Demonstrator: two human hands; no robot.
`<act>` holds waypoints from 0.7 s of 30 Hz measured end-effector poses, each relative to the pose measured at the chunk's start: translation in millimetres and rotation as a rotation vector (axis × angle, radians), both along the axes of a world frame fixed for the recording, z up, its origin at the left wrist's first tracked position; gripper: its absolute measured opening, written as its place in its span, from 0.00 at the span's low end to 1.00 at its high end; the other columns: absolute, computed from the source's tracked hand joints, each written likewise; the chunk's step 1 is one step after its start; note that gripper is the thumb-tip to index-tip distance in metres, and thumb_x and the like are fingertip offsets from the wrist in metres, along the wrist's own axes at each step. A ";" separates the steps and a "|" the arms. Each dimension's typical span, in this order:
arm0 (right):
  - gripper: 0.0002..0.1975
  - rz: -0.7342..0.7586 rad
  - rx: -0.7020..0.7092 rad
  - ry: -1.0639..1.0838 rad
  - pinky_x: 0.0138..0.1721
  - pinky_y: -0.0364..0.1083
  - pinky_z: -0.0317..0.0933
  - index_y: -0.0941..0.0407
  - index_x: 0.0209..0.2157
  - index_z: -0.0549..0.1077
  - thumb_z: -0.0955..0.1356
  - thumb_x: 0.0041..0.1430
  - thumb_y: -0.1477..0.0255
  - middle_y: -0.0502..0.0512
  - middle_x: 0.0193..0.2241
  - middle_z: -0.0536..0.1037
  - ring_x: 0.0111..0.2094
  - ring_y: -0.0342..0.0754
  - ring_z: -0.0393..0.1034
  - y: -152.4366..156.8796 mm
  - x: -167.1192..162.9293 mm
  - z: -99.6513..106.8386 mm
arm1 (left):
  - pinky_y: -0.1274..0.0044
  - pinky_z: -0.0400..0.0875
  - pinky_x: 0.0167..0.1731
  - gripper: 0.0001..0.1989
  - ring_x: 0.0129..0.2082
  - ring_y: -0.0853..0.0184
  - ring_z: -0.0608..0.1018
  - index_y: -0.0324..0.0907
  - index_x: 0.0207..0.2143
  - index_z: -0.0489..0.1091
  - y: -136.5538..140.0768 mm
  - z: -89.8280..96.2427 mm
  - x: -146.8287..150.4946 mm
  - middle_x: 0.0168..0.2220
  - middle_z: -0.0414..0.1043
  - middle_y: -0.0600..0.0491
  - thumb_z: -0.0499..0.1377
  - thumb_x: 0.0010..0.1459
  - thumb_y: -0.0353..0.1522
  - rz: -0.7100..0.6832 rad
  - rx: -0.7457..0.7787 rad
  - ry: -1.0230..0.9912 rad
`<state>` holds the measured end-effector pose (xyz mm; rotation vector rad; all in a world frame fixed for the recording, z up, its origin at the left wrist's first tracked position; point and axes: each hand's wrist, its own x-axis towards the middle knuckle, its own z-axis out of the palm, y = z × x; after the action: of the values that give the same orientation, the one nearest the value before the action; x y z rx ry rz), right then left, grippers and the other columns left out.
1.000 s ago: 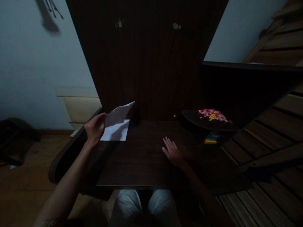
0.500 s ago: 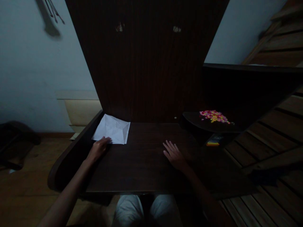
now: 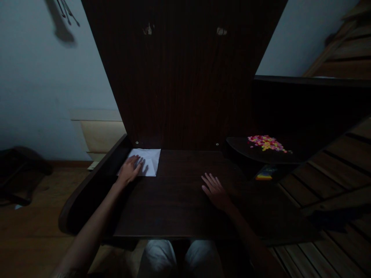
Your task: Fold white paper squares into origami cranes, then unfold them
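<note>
White creased sheets of paper (image 3: pixel 152 159) lie at the back left of the dark wooden desk (image 3: pixel 176 200), against its left side panel. Over the paper's left part is my left hand (image 3: pixel 129 170), fingers spread and casting a shadow on the white surface; whether the palm presses on it I cannot tell. My right hand (image 3: pixel 215 190) rests palm down on the bare desktop right of the middle, its fingers stretched out and holding nothing.
On a rounded corner shelf (image 3: pixel 240 148) at the right lies a heap of small pink, red and yellow pieces (image 3: pixel 267 143). Beneath it sits a small item with a yellow and red edge (image 3: pixel 263 177). A raised side panel (image 3: pixel 92 183) borders the desk's left.
The paper now lies flatter and lower at the back corner, uncovering a screw in the back panel. My left hand has moved forward from its near edge onto it. My right hand stays put.
</note>
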<state>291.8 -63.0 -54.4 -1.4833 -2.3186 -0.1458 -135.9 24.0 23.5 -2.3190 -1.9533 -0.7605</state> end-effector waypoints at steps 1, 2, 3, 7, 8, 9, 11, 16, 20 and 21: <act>0.25 -0.009 -0.019 0.013 0.62 0.62 0.45 0.57 0.62 0.57 0.53 0.68 0.64 0.60 0.62 0.59 0.66 0.54 0.45 -0.4 -0.2 1.5 | 0.64 0.56 0.60 0.28 0.61 0.55 0.62 0.35 0.55 0.65 8.0 2.3 6.5 0.59 0.63 0.41 0.45 0.61 0.44 0.016 -0.025 0.024; 0.25 -0.018 -0.039 0.025 0.63 0.61 0.45 0.57 0.62 0.56 0.53 0.68 0.63 0.60 0.63 0.58 0.65 0.54 0.45 -0.9 -0.5 3.2 | 0.64 0.52 0.61 0.30 0.64 0.54 0.57 0.34 0.58 0.62 16.2 4.1 13.1 0.61 0.59 0.41 0.45 0.61 0.45 0.013 -0.067 0.063; 0.25 -0.024 -0.058 0.037 0.63 0.61 0.45 0.57 0.62 0.57 0.53 0.68 0.63 0.60 0.63 0.58 0.65 0.54 0.45 -1.4 -0.7 5.1 | 0.62 0.50 0.62 0.32 0.65 0.52 0.53 0.34 0.60 0.59 24.0 5.3 19.4 0.64 0.54 0.41 0.46 0.61 0.46 0.011 -0.119 0.110; 0.25 -0.043 -0.125 0.066 0.63 0.62 0.44 0.56 0.61 0.58 0.53 0.67 0.62 0.60 0.63 0.57 0.65 0.54 0.45 -2.3 -1.9 11.9 | 0.50 0.42 0.59 0.38 0.66 0.43 0.43 0.41 0.65 0.49 46.3 1.8 34.9 0.67 0.42 0.43 0.44 0.59 0.53 0.019 -0.314 0.242; 0.25 -0.048 -0.142 0.067 0.63 0.62 0.44 0.56 0.61 0.59 0.53 0.67 0.61 0.60 0.63 0.57 0.66 0.55 0.45 -2.2 -2.2 13.3 | 0.49 0.42 0.58 0.38 0.66 0.42 0.43 0.42 0.65 0.48 49.0 -0.8 36.0 0.67 0.41 0.43 0.42 0.59 0.54 0.021 -0.341 0.262; 0.26 -0.054 -0.160 0.065 0.63 0.62 0.44 0.56 0.61 0.59 0.53 0.67 0.61 0.60 0.63 0.57 0.66 0.55 0.45 -2.0 -2.5 14.6 | 0.48 0.42 0.58 0.39 0.66 0.42 0.42 0.42 0.66 0.47 50.9 -3.7 36.2 0.67 0.41 0.43 0.41 0.59 0.54 0.023 -0.358 0.277; 0.26 -0.062 -0.198 0.060 0.63 0.62 0.43 0.57 0.60 0.60 0.53 0.67 0.60 0.60 0.63 0.57 0.66 0.55 0.45 -1.7 -3.1 17.1 | 0.48 0.42 0.58 0.38 0.66 0.43 0.43 0.43 0.66 0.46 52.7 -9.8 35.0 0.67 0.41 0.43 0.39 0.60 0.54 0.028 -0.376 0.290; 0.26 -0.074 -0.241 0.066 0.63 0.62 0.42 0.55 0.61 0.60 0.53 0.67 0.59 0.60 0.64 0.56 0.66 0.54 0.45 -2.3 -2.8 19.6 | 0.49 0.38 0.59 0.36 0.66 0.45 0.42 0.45 0.66 0.45 54.3 -20.4 32.2 0.68 0.39 0.46 0.36 0.61 0.53 0.053 -0.385 0.276; 0.26 -0.065 -0.234 0.067 0.63 0.63 0.42 0.53 0.61 0.59 0.53 0.67 0.59 0.59 0.64 0.55 0.66 0.54 0.44 -2.4 -0.5 16.7 | 0.48 0.35 0.59 0.39 0.66 0.45 0.40 0.48 0.66 0.44 58.5 -25.8 30.7 0.68 0.37 0.49 0.37 0.58 0.57 0.056 -0.403 0.276; 0.26 -0.063 -0.229 0.068 0.63 0.63 0.42 0.53 0.61 0.59 0.53 0.67 0.59 0.59 0.64 0.55 0.66 0.55 0.44 -2.3 0.0 15.8 | 0.48 0.35 0.59 0.40 0.66 0.45 0.40 0.48 0.66 0.44 60.0 -27.3 30.0 0.68 0.36 0.49 0.37 0.57 0.58 0.057 -0.414 0.276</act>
<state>291.9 -65.3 -38.6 -1.6431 -2.2968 0.1559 -105.9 84.0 -3.8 -2.3919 -2.1941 -0.0210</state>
